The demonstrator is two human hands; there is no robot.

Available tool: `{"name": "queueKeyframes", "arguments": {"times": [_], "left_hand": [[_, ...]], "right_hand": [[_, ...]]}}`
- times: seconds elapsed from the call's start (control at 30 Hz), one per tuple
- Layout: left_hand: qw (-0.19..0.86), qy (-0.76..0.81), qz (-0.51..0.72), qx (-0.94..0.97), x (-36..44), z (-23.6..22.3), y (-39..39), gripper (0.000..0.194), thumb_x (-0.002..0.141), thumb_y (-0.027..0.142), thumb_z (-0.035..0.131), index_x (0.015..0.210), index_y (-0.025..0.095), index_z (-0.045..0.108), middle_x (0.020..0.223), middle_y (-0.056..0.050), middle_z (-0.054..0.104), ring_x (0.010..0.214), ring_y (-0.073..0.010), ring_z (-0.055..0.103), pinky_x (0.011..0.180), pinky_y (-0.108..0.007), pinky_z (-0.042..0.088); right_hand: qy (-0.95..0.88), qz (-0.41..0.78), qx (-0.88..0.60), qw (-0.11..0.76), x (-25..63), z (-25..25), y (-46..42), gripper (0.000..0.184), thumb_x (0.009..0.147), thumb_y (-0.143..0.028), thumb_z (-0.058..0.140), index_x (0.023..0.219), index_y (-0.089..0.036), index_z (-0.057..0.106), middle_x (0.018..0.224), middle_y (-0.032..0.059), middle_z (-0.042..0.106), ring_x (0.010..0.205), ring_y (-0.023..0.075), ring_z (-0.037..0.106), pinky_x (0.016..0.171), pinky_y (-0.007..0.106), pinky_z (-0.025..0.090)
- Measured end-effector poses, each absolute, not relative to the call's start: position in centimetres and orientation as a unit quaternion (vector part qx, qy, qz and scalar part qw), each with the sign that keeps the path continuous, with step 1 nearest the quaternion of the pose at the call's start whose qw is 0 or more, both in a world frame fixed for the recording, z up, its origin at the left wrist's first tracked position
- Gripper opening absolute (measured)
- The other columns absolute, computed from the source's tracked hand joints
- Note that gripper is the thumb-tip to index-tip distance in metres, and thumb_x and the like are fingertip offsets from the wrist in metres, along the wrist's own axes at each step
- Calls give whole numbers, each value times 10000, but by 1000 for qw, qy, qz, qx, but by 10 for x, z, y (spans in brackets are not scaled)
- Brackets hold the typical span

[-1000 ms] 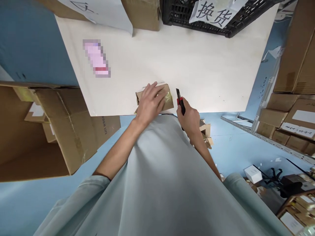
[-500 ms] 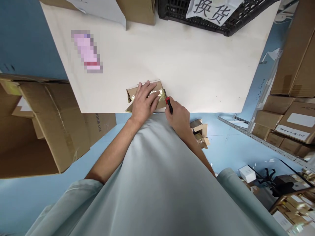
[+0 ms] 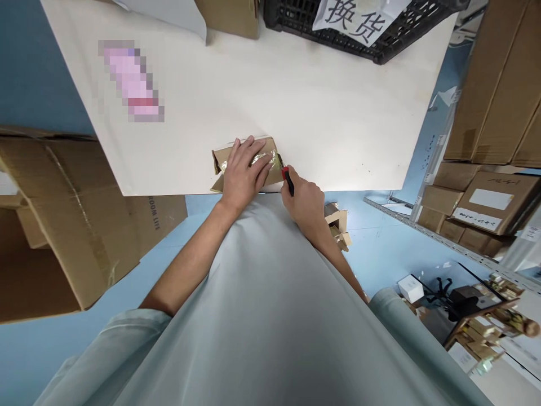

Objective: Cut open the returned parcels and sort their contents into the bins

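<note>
A small cardboard box [image 3: 267, 148] with shiny clear tape lies at the near edge of the white table [image 3: 329, 113]. Its left end has a flap sticking out. My left hand [image 3: 245, 169] rests flat on top of it, fingers stretched and slightly apart. In my right hand [image 3: 305, 194] is a red and black box cutter [image 3: 288, 179], with my fingers closed round its handle. The cutter's tip meets the right end of the box; how deep the blade sits cannot be made out.
A black plastic crate [image 3: 291, 20] with a paper sign [image 3: 359, 20] stands at the table's back. Left of the table is a large open carton [image 3: 84, 225]. Opened small boxes [image 3: 337, 223] lie on the floor. Shelved cartons [image 3: 486, 197] line the right. A pixelated pink item [image 3: 131, 79] lies on the table.
The view has shifted a little, so the table and surroundings appear further left. Both hands keep nearly the same place on the box, and the cutter stays at its right end.
</note>
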State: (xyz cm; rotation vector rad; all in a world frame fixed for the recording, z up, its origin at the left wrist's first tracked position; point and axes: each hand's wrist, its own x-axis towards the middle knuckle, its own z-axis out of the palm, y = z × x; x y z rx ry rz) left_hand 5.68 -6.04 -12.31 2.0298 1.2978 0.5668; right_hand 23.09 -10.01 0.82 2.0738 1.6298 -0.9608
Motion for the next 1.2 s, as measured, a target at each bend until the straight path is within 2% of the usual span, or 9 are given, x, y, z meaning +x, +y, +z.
{"name": "queueKeyframes", "arguments": {"times": [0.23, 0.47, 0.67, 0.87, 1.07, 1.2], "left_hand": [[350, 495, 218, 765, 58, -126, -62, 460, 1186, 572, 444, 1520, 353, 671, 1692, -79, 632, 1702, -347, 446, 1444, -690, 231], [364, 506, 222, 750, 65, -125, -64, 429, 1181, 504, 457, 1515, 342, 672, 1675, -92, 651, 1706, -351, 444, 1445, -719, 221], [357, 501, 219, 757, 71, -124, -71, 458, 1189, 522, 427, 1544, 337, 651, 1654, -102, 671, 1688, -336, 475, 1434, -714, 268], [375, 499, 204, 754, 73, -124, -73, 472, 1167, 574, 498, 1521, 324, 683, 1697, -131, 627, 1697, -383, 454, 1427, -736, 247], [363, 489, 214, 764, 73, -122, -78, 438, 1199, 515, 412, 1433, 303, 715, 1637, -128, 681, 1668, -325, 503, 1425, -695, 300], [345, 481, 205, 779, 71, -122, -79, 420, 1204, 490, 403, 1416, 306, 717, 1616, -126, 697, 1650, -307, 528, 1418, -662, 343]], "right_hand": [[555, -314, 738, 220, 208, 14, -89, 586, 1207, -332, 337, 1779, -221, 398, 1233, 168, 815, 1065, 306, 788, 939, 419, 596], [518, -313, 766, 216, 187, 8, -89, 611, 1199, -312, 320, 1802, -223, 356, 1236, 210, 786, 1087, 343, 811, 957, 501, 612], [490, -311, 784, 220, 191, 13, -101, 601, 1176, -256, 326, 1769, -225, 421, 1188, 204, 821, 1071, 346, 822, 909, 464, 628], [499, -298, 785, 215, 193, 8, -99, 562, 1201, -285, 405, 1759, -220, 440, 1210, 205, 820, 1116, 335, 825, 947, 448, 624], [487, -305, 788, 224, 194, 14, -111, 558, 1180, -231, 367, 1726, -205, 481, 1209, 214, 834, 1082, 321, 834, 910, 419, 627], [469, -309, 793, 234, 199, 1, -112, 530, 1148, -164, 355, 1634, -134, 563, 1201, 238, 839, 1131, 323, 831, 939, 420, 619]]}}
